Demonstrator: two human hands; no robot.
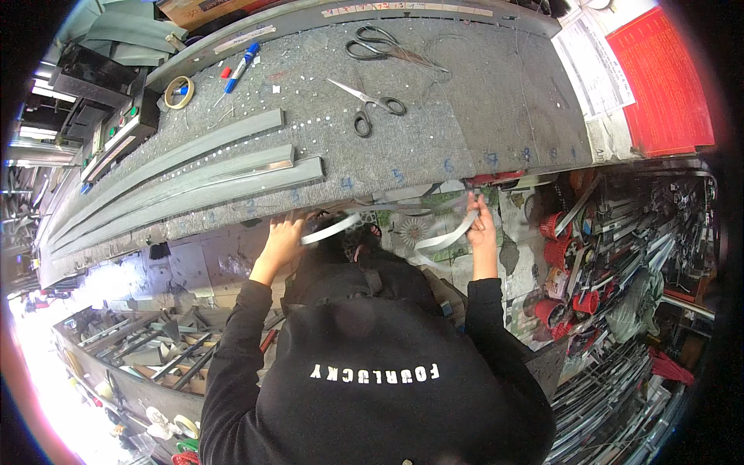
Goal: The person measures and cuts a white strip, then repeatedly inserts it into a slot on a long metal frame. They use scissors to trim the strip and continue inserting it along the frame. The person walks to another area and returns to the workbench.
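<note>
Grey workbench (496, 93) lies beyond the right hand (482, 219), pinching a white strip (457, 235), taken up but seemingly unfinished; how left hand (284, 239) grips is unclear.

1. This is a workshop: its long workbench (511, 93), covered in worn grey fabric, carries long grey profiles (267, 180).
2. Scissors (372, 103), a tape roll (168, 93) and a blue marker (243, 68) lie there (among scattered white specks).
3. A control box (120, 132) with coloured buttons stands at the left.
4. Long thin bars (612, 403) crowd the right, near red baskets (555, 252).
5. Offcuts (182, 360) fill a container, lower left.
</note>
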